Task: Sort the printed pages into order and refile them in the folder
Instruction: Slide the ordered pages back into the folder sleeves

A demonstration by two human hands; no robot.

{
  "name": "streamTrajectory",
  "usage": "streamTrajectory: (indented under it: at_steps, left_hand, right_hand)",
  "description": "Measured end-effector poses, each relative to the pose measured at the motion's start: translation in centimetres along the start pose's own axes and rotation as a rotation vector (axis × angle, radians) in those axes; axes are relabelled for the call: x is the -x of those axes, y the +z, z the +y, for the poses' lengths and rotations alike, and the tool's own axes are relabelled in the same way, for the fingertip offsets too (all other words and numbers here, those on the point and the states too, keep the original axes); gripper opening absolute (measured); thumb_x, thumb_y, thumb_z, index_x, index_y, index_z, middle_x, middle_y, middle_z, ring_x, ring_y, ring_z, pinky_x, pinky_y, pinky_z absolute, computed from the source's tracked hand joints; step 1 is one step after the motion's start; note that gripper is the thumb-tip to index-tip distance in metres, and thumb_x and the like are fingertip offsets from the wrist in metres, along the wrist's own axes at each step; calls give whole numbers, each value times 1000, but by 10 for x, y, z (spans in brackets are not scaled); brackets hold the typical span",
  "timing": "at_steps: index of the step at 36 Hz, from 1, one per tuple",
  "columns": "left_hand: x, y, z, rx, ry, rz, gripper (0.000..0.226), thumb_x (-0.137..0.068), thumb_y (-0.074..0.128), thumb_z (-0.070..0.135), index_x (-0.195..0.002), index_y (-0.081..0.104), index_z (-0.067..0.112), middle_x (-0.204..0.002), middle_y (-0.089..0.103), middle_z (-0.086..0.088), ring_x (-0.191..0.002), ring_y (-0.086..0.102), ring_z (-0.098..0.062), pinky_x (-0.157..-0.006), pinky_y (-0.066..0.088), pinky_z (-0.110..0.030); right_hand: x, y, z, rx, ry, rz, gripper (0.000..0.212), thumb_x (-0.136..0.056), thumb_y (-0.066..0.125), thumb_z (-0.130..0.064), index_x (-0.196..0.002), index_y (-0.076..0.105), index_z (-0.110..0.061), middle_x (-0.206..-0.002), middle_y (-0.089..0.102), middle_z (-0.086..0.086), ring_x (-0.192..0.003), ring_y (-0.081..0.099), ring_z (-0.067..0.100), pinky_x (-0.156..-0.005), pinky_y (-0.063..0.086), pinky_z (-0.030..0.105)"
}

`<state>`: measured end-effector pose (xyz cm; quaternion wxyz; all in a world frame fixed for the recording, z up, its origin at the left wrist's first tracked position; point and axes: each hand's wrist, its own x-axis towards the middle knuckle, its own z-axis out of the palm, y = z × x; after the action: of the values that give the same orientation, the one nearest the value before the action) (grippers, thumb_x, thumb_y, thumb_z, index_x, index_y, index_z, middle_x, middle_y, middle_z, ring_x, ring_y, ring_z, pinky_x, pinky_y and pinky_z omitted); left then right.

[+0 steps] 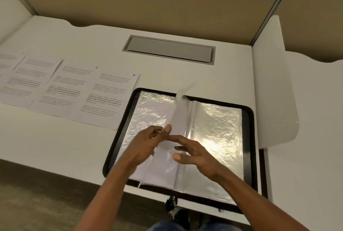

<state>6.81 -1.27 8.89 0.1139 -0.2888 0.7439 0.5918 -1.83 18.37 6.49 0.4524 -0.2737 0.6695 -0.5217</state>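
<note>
folder (249, 138) open on counter (55, 147) | left hand (146, 145) grip pinching clear sleeve (179, 114) | right hand (196, 154) grip loose over folder | pages (104, 97) left of folder

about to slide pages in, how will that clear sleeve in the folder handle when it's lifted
Likely floppy: the clear sleeve bows where the left hand pinches it. Probably slippery, given its glossy sheen. Seems light, since a mere pinch raises it.

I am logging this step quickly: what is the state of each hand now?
Left hand: pinches a plastic sleeve of the folder.
Right hand: open, fingers relaxed, holding nothing.
</note>
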Motion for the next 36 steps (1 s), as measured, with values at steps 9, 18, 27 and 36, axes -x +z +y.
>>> streamTrajectory:
  at_steps: [9,18,27,36]
  left_hand:
    - [-18,-39,-49,-253,-129,367,29,-96,75,44,-111,74,20,-94,73,4,-85,71,-18,-72,60,-35]
    - [-31,-34,-82,-551,-232,621,39,-95,76,44,-121,70,15,-108,75,-8,-99,72,-32,-84,55,-42]
    - [-42,-24,-106,-927,78,634,44,-90,76,12,-132,60,14,-126,58,-11,-108,61,-29,-74,57,-41]
    - [-39,-26,-127,-1052,130,518,53,-103,61,43,-148,55,16,-152,53,-14,-135,54,-37,-103,54,-52]
  right_hand:
    - [-34,34,19,303,64,-130,80,-80,72,-71,-151,43,-51,-161,36,-22,-148,34,7,-125,31,49]
    - [-38,39,56,644,-55,-148,83,-84,68,-74,-154,45,-37,-170,20,-19,-158,6,1,-130,15,47]
    - [-45,58,67,969,-136,-132,90,-86,57,-80,-161,32,-38,-175,2,-11,-160,-8,14,-128,-2,42]
    - [-49,60,67,1070,-151,-131,75,-91,59,-63,-158,37,-40,-175,7,-9,-161,3,21,-129,7,52]
